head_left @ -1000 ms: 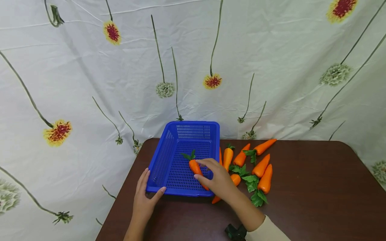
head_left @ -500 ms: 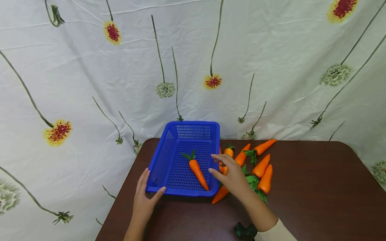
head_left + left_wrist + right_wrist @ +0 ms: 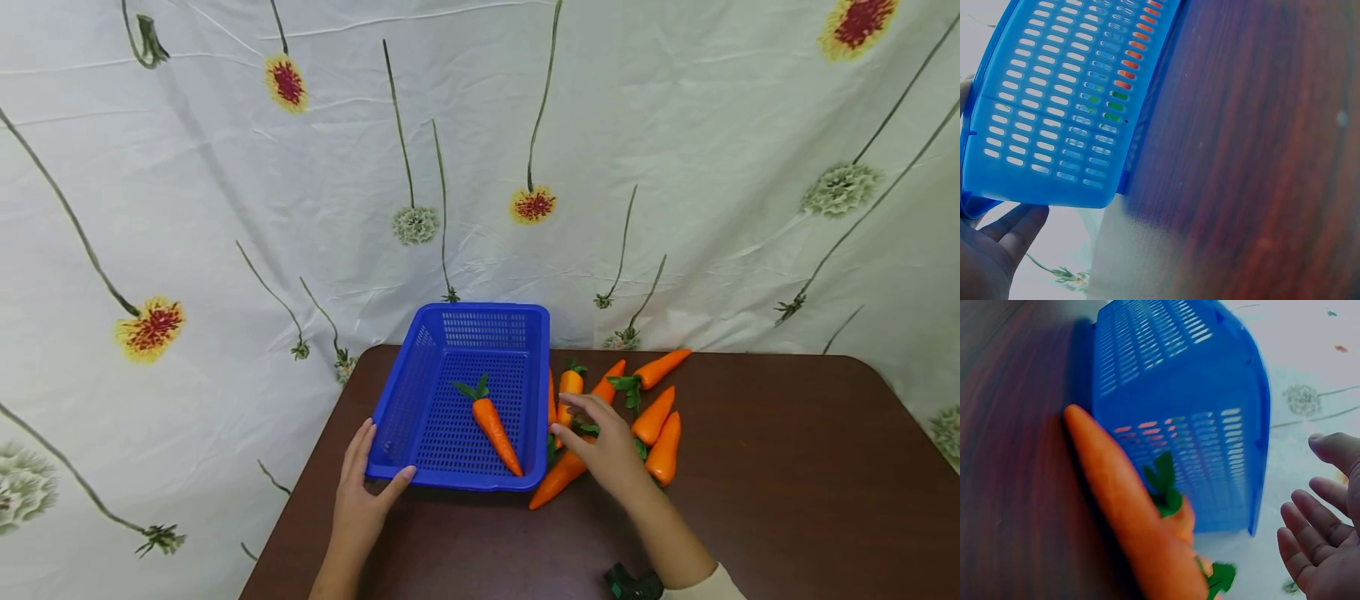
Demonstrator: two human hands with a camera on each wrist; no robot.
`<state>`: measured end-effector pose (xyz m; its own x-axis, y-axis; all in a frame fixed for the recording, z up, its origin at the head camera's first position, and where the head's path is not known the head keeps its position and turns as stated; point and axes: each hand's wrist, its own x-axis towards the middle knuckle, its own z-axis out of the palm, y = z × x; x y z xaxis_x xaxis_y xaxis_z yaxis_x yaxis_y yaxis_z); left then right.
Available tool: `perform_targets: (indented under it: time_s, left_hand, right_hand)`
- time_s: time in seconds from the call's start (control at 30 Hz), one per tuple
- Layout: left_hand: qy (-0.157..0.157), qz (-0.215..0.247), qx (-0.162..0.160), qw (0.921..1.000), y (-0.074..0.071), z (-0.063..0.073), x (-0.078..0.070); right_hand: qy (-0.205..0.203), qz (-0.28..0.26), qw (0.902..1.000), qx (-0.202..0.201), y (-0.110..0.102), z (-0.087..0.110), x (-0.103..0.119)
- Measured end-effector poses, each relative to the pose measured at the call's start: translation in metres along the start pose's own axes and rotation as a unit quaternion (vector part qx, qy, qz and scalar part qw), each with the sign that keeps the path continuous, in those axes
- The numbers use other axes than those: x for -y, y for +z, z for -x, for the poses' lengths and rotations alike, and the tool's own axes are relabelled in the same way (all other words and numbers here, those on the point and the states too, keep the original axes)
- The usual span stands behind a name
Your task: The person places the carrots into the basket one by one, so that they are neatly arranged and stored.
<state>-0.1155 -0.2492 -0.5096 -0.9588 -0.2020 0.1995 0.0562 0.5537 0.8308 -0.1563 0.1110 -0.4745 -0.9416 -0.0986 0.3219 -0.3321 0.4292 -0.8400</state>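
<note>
A blue plastic basket with slotted walls stands on the table, one carrot with green leaves lying inside it. At the basket's near left corner, my left hand touches it, straight fingers along the left side and thumb by the front rim. My right hand hovers over a group of carrots to the right of the basket, fingers parted and holding nothing. Beneath it lies a large carrot, its tip toward me; the right wrist view shows this carrot beside the basket wall. The hand hides part of the group.
More carrots lie right of the basket, among them one at the back and two at the right, one of them the nearer carrot. A dark brown table extends right. Behind it hangs a white flowered cloth. A black device sits at my right wrist.
My right hand has moved right, out of the basket, away from the carrot that lies in it, to over the carrots outside. The left hand has stayed at the basket corner.
</note>
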Motion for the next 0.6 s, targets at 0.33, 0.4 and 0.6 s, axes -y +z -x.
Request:
perform_targets:
  time_s: [0.33, 0.4, 0.6]
  left_hand:
    - [-0.001, 0.007, -0.002, 1.0000, 0.002, -0.001, 0.002]
    - [0.000, 0.008, -0.003, 1.0000, 0.002, -0.001, 0.002]
    - [0.000, 0.008, -0.002, 1.0000, 0.001, -0.001, 0.002]
  right_hand:
    - [0.069, 0.005, 0.9975, 0.015, -0.004, 0.007, -0.025]
    - [0.070, 0.012, 0.9973, 0.018, -0.004, 0.008, -0.028]
    - [0.084, 0.025, 0.9955, 0.035, -0.004, 0.012, -0.036]
